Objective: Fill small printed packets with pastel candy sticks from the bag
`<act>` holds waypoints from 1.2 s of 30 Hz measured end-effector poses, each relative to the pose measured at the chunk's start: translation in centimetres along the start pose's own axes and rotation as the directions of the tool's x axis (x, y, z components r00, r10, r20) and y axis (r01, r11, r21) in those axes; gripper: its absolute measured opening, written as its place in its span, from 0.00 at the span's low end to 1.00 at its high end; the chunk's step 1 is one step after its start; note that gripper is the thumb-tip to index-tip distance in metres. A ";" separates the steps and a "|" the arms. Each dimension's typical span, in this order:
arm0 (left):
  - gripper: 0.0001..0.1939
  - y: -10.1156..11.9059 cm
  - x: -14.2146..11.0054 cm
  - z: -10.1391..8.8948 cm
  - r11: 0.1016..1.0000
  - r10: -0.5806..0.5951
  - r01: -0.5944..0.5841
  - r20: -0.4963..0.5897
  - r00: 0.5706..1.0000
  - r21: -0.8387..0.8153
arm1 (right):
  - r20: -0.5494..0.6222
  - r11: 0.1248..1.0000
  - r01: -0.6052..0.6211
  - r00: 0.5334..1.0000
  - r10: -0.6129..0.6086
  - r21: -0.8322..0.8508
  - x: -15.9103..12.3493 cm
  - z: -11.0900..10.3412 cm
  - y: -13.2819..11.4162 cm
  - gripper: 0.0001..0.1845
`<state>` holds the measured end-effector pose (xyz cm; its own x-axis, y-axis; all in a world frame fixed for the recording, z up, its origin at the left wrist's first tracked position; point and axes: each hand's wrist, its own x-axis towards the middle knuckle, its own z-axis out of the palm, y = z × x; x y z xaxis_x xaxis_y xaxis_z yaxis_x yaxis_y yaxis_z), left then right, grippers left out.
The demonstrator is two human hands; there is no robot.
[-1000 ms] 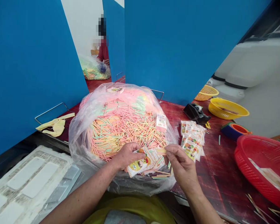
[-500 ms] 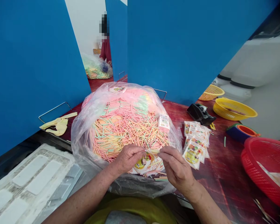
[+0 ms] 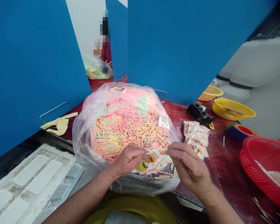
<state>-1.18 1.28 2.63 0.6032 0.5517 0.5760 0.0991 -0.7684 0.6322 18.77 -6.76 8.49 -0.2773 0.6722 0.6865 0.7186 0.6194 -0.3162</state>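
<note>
**Where the right grip (image 3: pixel 189 165) pinches pale sticks (image 3: pixel 162 150) above the sachets**

On my feed the right grip sits narrow, thumb and fingertips closed on the pale sticks just above the printed sachets (image 3: pixel 154 163), at lower centre of the frame. The left grip (image 3: pixel 128 159) looks curled on the sachets' edge, though its fingers partly hide the hold. The sachets lie on the lip of the clear plastic bag (image 3: pixel 80 146), in front of the heap of pastel sticks (image 3: pixel 128 133) filling it. I'd judge the sticks light, stiff, slick and easily snapped, best taken near one end with fingertips; the sachets look soft and floppy, best held by an edge. Right of the bag, on the red-brown worktop (image 3: pixel 177 113), lies a stack of sachets (image 3: pixel 196 138), with a red plastic basket (image 3: pixel 263 165) at lower right. At upper left, a co-worker's red sleeve (image 3: pixel 106 53) shows beside another filled bag (image 3: pixel 96 70).
</note>
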 end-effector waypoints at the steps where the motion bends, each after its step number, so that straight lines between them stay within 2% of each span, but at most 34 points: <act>1: 0.15 0.0 0.0 0.0 1.000 0.002 -0.002 0.010 1.000 -0.005 | 0.008 1.000 0.003 1.000 -0.003 -0.007 0.1 -0.4 0.1 0.17; 4: 0.15 0.0 0.2 -0.1 1.000 0.002 -0.003 0.035 0.999 0.012 | 0.176 0.998 0.057 0.983 -0.055 -0.003 0.4 -1.1 0.3 0.20; 8: 0.15 0.1 0.4 0.0 0.996 0.056 -0.062 0.106 0.993 0.061 | 0.470 0.998 0.048 0.880 -0.065 0.048 1.4 -1.6 0.2 0.21; 10: 0.15 0.2 0.6 0.1 0.996 0.060 -0.070 0.158 0.986 0.056 | 0.538 0.997 0.016 0.841 -0.056 0.079 2.3 -1.5 0.0 0.19; 11: 0.15 0.3 0.7 0.1 0.997 0.053 -0.061 0.166 0.985 0.042 | 0.547 0.995 0.002 0.835 -0.057 0.101 2.7 -1.3 -0.1 0.18; 13: 0.15 0.6 1.0 0.3 1.000 0.010 -0.009 0.159 0.987 -0.003 | 0.513 0.990 -0.022 0.857 -0.054 0.142 3.1 -0.4 -0.5 0.19; 15: 0.15 0.8 1.0 0.5 0.995 -0.067 0.076 0.132 0.989 -0.066 | 0.417 0.988 -0.025 0.908 -0.041 0.152 2.7 1.0 -0.8 0.22; 17: 0.15 0.7 0.9 0.9 0.979 -0.156 0.164 0.074 0.985 -0.124 | 0.307 0.996 -0.019 0.952 -0.008 0.087 1.7 2.3 -0.6 0.26; 19: 0.15 0.3 0.6 1.3 0.959 -0.239 0.231 -0.031 0.971 -0.164 | 0.226 0.998 -0.051 0.972 0.057 -0.031 0.5 2.9 0.2 0.29; 21: 0.14 -0.4 0.2 1.6 0.944 -0.295 0.268 -0.132 0.946 -0.190 | 0.130 0.980 -0.108 0.983 0.130 -0.165 -0.6 3.0 1.5 0.26; 23: 0.13 -1.0 -0.1 1.6 0.942 -0.300 0.263 -0.174 0.938 -0.209 | 0.118 0.950 -0.124 0.979 0.164 -0.286 -1.5 3.0 2.5 0.15; 24: 0.12 -1.3 -0.2 1.5 0.947 -0.280 0.242 -0.175 0.944 -0.211 | 0.181 0.938 -0.105 0.968 0.172 -0.331 -1.7 3.2 2.7 0.10; 25: 0.12 -1.4 -0.3 1.5 0.955 -0.250 0.214 -0.169 0.953 -0.206 | 0.293 0.930 -0.073 0.938 0.187 -0.360 -2.0 3.7 2.7 0.07; 27: 0.11 -1.4 -0.3 1.3 0.971 -0.185 0.153 -0.172 0.968 -0.181 | 0.512 0.924 -0.022 0.828 0.230 -0.381 -2.3 4.9 2.4 0.07; 28: 0.11 -1.3 -0.3 1.1 0.979 -0.153 0.124 -0.178 0.972 -0.164 | 0.576 0.924 -0.012 0.779 0.248 -0.381 -2.4 5.6 2.2 0.06; 30: 0.12 -0.9 -0.3 0.8 0.989 -0.086 0.063 -0.182 0.980 -0.131 | 0.622 0.932 -0.033 0.736 0.268 -0.362 -2.5 6.3 2.1 0.05; 31: 0.12 -0.7 -0.3 0.6 0.993 -0.052 0.031 -0.185 0.981 -0.116 | 0.609 0.942 -0.077 0.745 0.272 -0.327 -2.6 6.2 2.2 0.05; 32: 0.13 -0.5 -0.3 0.5 0.995 -0.019 0.000 -0.185 0.983 -0.103 | 0.569 0.952 -0.150 0.773 0.280 -0.265 -2.6 5.9 2.4 0.05; 33: 0.13 -0.3 -0.3 0.4 0.995 0.009 -0.026 -0.185 0.983 -0.094 | 0.485 0.953 -0.246 0.821 0.301 -0.175 -2.5 5.3 2.6 0.05; 34: 0.13 -0.1 -0.2 0.4 0.995 0.028 -0.046 -0.186 0.982 -0.090 | 0.362 0.938 -0.343 0.868 0.339 -0.056 -2.3 4.5 2.6 0.05; 35: 0.13 0.1 -0.1 0.4 0.994 0.040 -0.057 -0.186 0.982 -0.091 | 0.213 0.907 -0.414 0.896 0.390 0.077 -2.1 3.7 2.5 0.07; 36: 0.13 0.2 0.0 0.5 0.993 0.046 -0.064 -0.186 0.982 -0.095 | 0.067 0.878 -0.434 0.901 0.430 0.202 -1.8 2.9 2.1 0.10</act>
<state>-0.79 0.94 2.51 0.4497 0.5666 0.6904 -0.0157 -0.7679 0.6404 18.92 -5.54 4.70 0.0161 0.8986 0.4384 0.6226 0.3340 -0.7076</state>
